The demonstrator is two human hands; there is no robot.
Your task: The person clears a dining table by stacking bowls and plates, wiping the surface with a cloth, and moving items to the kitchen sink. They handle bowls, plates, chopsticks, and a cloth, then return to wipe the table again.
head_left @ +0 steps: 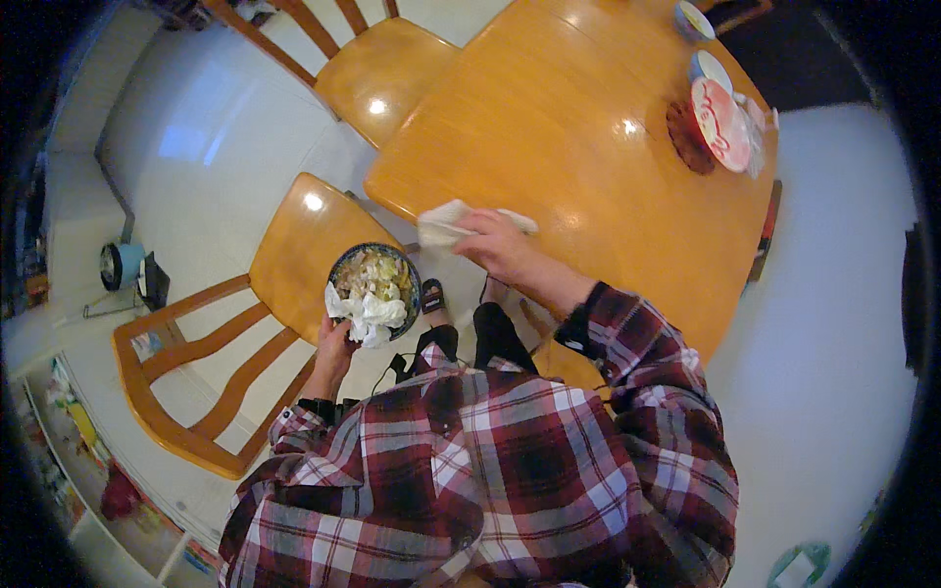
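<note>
My left hand (336,348) grips the near rim of a round bowl with a dark blue patterned rim (417,288). In it lie food scraps (370,272) and crumpled white tissues (376,314). The bowl is level beside a wooden chair's seat, over the floor. My right hand (494,239) lies on a white cloth (441,224) at the near left edge of the wooden table (573,176). Its fingers press on the folded cloth, part of which hangs over the edge.
A red and white plate (722,125), a dark red dish (687,138) and two bowls (710,70) (693,20) stand at the table's far right. Wooden chairs (309,242) (382,73) are at the left. My sandalled foot (433,298) is below the bowl.
</note>
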